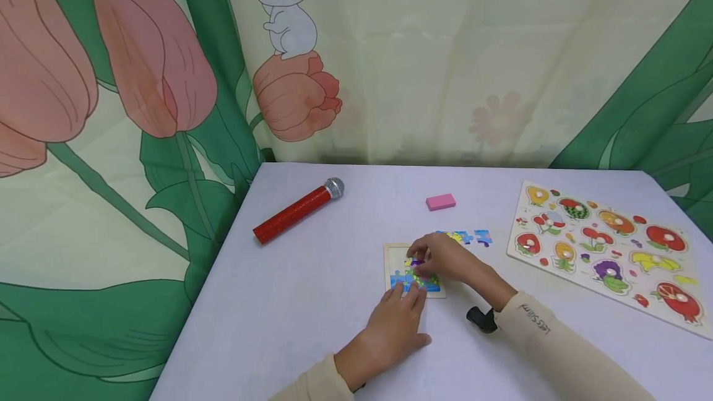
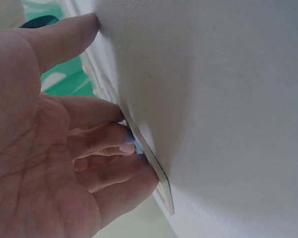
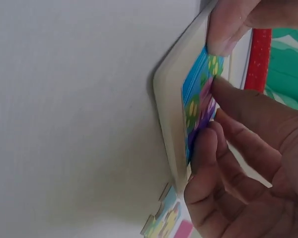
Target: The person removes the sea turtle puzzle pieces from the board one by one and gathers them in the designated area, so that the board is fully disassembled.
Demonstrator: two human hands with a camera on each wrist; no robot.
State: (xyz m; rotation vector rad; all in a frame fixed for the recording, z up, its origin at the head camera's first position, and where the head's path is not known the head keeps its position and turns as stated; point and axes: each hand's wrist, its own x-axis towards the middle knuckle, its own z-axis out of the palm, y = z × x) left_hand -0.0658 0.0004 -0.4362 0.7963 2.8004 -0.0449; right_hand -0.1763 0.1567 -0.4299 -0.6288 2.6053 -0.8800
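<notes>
A small jigsaw puzzle in a pale wooden tray (image 1: 393, 254) lies on the white table, its lower part filled with colourful pieces. My left hand (image 1: 392, 325) rests its extended fingertips on the tray's near edge, thumb apart on the cloth; the left wrist view shows the fingers (image 2: 126, 196) against the tray's rim. My right hand (image 1: 448, 257) reaches over from the right, pinching a purple and green puzzle piece (image 3: 206, 110) between thumb and fingers, at the assembled pieces. Fingers partly hide that piece. Loose puzzle pieces (image 1: 482, 237) lie just beyond the right hand.
A red microphone (image 1: 295, 212) with a silver head lies at the back left. Behind the tray is a pink block (image 1: 440, 202). A fruit picture board (image 1: 604, 252) covers the right side. A black device (image 1: 481, 320) sits at the right wrist. A flowered curtain (image 1: 418, 67) hangs behind.
</notes>
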